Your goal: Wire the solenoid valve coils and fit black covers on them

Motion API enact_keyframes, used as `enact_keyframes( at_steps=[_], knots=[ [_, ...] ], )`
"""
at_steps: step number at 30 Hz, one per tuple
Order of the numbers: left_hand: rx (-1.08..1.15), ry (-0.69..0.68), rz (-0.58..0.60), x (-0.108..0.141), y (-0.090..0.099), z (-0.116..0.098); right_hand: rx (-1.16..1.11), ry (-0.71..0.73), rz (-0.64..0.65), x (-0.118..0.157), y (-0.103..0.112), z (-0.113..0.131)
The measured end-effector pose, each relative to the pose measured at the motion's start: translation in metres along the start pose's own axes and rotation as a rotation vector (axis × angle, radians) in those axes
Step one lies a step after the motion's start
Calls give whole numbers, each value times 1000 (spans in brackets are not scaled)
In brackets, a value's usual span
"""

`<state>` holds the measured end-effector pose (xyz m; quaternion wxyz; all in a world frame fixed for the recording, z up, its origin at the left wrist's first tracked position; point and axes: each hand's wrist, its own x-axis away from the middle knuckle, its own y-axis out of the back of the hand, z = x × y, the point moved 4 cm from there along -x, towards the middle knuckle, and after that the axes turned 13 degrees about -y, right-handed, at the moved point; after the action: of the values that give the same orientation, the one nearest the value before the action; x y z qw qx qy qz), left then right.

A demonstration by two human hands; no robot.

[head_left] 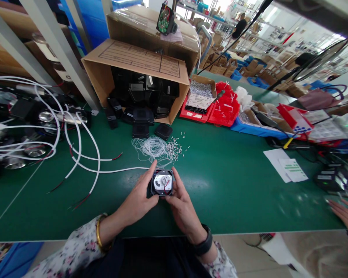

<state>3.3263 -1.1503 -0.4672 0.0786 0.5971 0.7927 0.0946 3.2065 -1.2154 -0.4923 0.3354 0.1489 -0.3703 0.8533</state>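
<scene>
Green table (229,177) bears coiled strands (154,147), metal bits (174,149), papers (285,168)

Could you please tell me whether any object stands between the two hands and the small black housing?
Nothing visible does: the left hand and the right hand hold the black housing directly, one at each side. The coil of clear strands and the pile of small pins lie beyond it, not between.

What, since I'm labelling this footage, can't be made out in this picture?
Head view: the underside of the square unit, turned away between the left hand and the right hand.
Head view: the back of the open cardboard box, hidden by black cases and shadow.
Head view: print on the white papers, too small to read.
Head view: part of the co-worker's hand, cut off by the right edge.
</scene>
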Motion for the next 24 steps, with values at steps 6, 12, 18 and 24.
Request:
enact_keyframes(
  at_steps=[6,12,18,24],
  knots=[
    [19,1,-67,-1,-4,1,-3,13,-16,0,-1,0],
    [101,16,-57,0,-2,5,6,-10,-24,1,3,1],
    [81,18,-58,1,-3,4,26,26,-34,1,1,1],
    [58,9,-61,0,-4,4,45,55,-52,2,-4,-2]
  ],
)
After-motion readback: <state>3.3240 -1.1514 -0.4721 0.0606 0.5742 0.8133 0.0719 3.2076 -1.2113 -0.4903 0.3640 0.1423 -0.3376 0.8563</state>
